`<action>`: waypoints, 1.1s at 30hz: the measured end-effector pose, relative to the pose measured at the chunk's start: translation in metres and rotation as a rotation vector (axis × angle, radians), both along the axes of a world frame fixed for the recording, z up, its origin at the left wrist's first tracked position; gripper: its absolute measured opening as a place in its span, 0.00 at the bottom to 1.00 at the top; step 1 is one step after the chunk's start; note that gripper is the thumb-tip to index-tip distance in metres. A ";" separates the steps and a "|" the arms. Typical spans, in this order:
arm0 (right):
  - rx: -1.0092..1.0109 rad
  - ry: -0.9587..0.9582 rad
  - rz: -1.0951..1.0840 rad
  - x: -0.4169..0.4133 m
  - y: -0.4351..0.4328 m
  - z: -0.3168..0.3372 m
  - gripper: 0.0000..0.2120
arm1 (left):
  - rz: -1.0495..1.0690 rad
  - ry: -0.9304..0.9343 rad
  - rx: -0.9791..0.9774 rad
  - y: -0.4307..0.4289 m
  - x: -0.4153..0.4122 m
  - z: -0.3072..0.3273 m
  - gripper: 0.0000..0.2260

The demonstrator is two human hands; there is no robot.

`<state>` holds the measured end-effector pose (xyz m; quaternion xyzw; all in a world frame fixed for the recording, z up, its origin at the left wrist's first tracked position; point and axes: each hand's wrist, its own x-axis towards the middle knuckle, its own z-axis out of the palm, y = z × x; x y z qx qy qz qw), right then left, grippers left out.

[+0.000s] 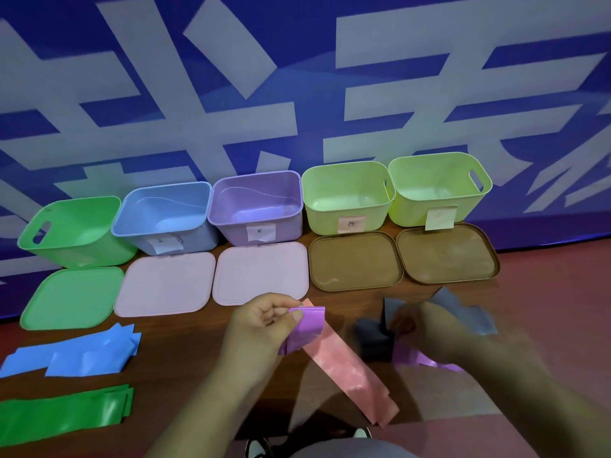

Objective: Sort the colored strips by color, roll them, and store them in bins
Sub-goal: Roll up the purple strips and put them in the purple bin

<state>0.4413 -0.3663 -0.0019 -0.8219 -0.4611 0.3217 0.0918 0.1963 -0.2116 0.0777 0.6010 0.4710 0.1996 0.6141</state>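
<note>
- Your left hand (264,322) is closest. Its grip pinches the top of a folded purple strip (307,328) between thumb and forefinger, just above the table (185,358) at centre.
- Right behind that pinch a pink strip (350,368) slants away toward five o'clock. I cannot tell whether the same grip holds its upper end.
- Expect the strips to handle like thin glossy film: nearly weightless, limp, slippery and quick to crease. Take one by a short end, lay it flat, then roll from that end under light fingertip pressure so it doesn't spring open.
- Your right hand (439,328) is blurred at three o'clock. Its grip looks curled round a grey strip (463,312), with a dark grey heap (373,338) and more purple film (426,360) beside and beneath it.
- Blue strips (82,355) at nine o'clock and green strips (62,414) at eight lie flat, already grouped by colour.
- Five open bins line the far edge from ten to two o'clock: a tipped green bin (99,246), a blue bin (165,186), a purple bin (228,233) and two yellow-green bins (324,223) (406,216). No rolls show inside them.
- Each has a lid lying flat before it: a green lid (72,297), two pink lids (165,282) (261,272) and two brown lids (353,261) (446,252).
- Your table is dark, smooth wood. A blue-and-white banner (297,94) hangs behind it at twelve, and reddish floor (545,292) shows at three.
</note>
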 end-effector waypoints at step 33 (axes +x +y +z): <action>0.766 0.572 -0.147 -0.162 0.133 0.205 0.10 | 0.059 -0.381 0.039 0.104 -0.075 0.106 0.09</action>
